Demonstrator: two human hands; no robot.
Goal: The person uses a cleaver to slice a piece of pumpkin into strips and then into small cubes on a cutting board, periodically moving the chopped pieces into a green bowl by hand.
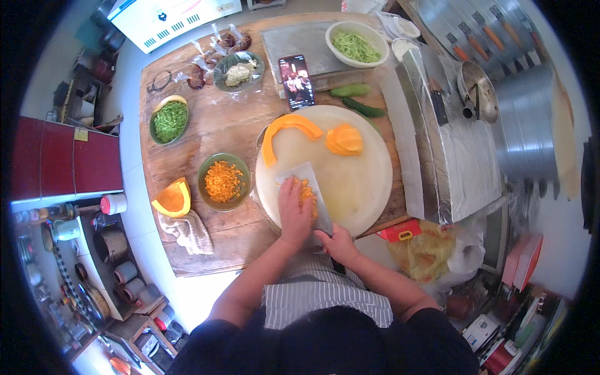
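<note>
My right hand [338,243] grips the handle of a cleaver [320,199], whose broad blade lies flat over the near left part of a round cutting board [361,187]. Diced orange pumpkin [307,193] rests on the blade. My left hand [295,208] lies over the blade's left side, fingers against the dice. Farther back on the board are a curved pumpkin strip [281,129] and a stack of pumpkin slices [345,139]. To the left, a green bowl [224,182] holds more orange dice. A cut pumpkin wedge [173,198] sits beside a cloth [187,232].
Behind the board stand a lit phone [297,83], two cucumbers [363,107] and a white bowl of shredded green vegetable [357,44]. A bowl of chopped greens [169,121] is at left. Another knife [438,101] lies on the foil-covered surface [468,159] at right.
</note>
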